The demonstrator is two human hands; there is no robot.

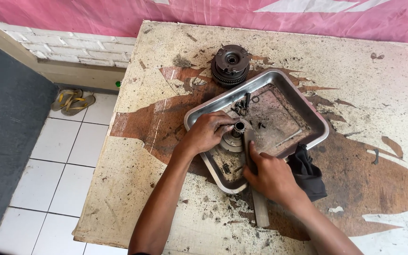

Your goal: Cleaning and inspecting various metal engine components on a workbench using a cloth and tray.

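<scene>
Metal hub (234, 137) is being clamped by left hand (207, 133); right hand (270, 177) is gripping the wrench (256, 189) — better pulling steadily.

A small repair workshop: oil-stained, peeling worktop (364, 94), greasy metal tray (317, 123) of bolts at centre, geared engine part (231, 64) at twelve o'clock.

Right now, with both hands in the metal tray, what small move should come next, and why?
Probably turn the flat tool a little with the right hand. The left hand already steadies the round metal part in the tray, and the tool's end appears to sit against its hub.
</scene>
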